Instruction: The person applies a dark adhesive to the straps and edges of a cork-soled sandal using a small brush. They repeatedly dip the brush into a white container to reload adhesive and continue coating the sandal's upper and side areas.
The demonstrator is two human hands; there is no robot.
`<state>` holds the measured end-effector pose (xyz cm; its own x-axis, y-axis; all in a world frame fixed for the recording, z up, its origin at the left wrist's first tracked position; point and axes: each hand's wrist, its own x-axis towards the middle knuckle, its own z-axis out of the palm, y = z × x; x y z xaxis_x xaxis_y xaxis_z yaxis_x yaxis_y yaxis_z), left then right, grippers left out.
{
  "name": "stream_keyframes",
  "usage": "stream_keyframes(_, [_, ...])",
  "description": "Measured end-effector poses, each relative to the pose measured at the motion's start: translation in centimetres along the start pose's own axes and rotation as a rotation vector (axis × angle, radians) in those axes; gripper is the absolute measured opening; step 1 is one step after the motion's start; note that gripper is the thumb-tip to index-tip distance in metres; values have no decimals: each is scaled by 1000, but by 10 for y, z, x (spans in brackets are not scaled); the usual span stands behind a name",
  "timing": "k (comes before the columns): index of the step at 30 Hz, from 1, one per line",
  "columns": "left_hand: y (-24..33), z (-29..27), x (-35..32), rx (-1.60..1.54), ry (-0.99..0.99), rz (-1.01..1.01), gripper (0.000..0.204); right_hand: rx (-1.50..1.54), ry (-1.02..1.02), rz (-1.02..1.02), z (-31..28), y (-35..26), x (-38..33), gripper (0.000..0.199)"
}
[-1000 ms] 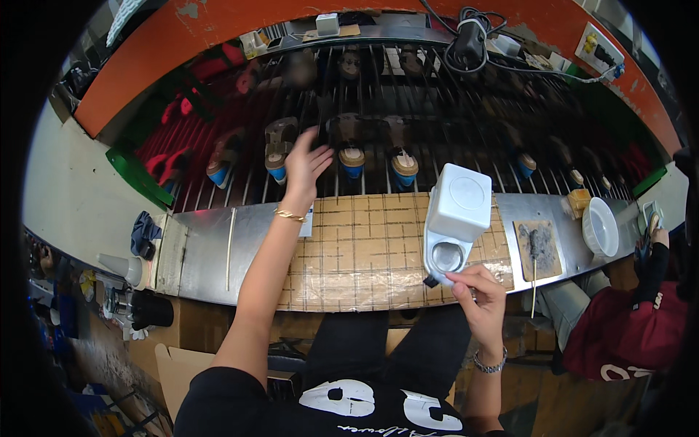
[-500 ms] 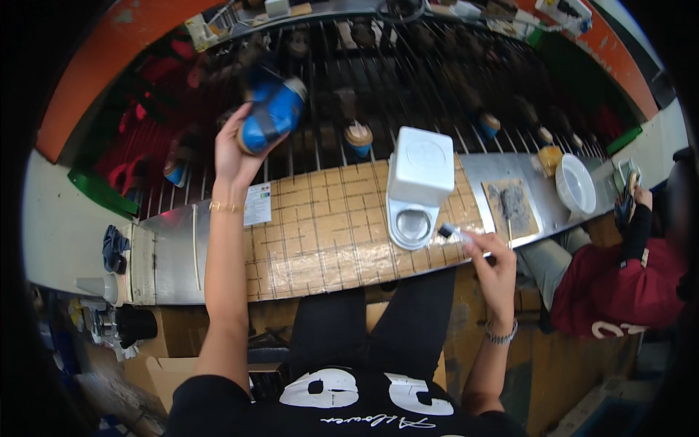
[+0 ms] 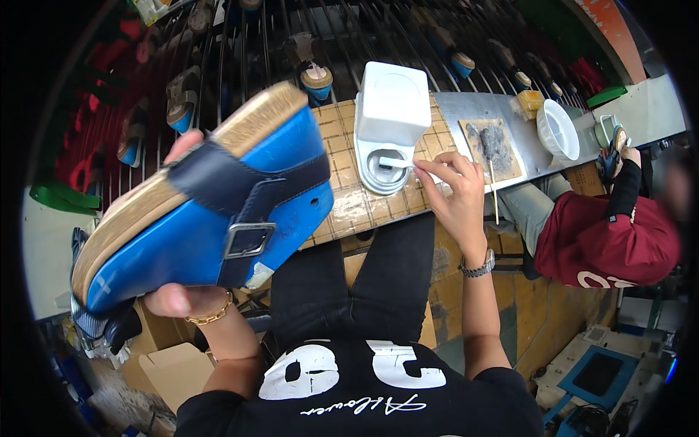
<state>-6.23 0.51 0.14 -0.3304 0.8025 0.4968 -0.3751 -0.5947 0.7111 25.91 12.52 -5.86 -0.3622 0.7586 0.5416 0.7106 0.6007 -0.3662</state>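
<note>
Now the left hand (image 3: pixel 175 299) has brought the shoe (image 3: pixel 164 247) from above the rack (image 3: pixel 226 65) close to the body, its thumb and fingers clamped around it. Also, the right hand (image 3: pixel 459 193), pinching a small brush (image 3: pixel 397 162), has moved the tip over the round cup (image 3: pixel 368 179); so both shoe and brush are near for working.

Dim rack (image 3: pixel 371 33), reddish glow at left, curved edges, black corners
</note>
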Motion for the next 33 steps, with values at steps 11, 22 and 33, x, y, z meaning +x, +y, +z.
stream_keyframes(11, [-20,44,-25,660,255,-119,102,28,-116,115,-8,-5,-4,13])
stream_keyframes(22, [-105,12,-97,853,83,-123,94,422,-225,315,-31,7,12,17])
stream_keyframes(33, [-89,41,-61,1150,-148,410,95,389,64,-65,-61,-83,6,27])
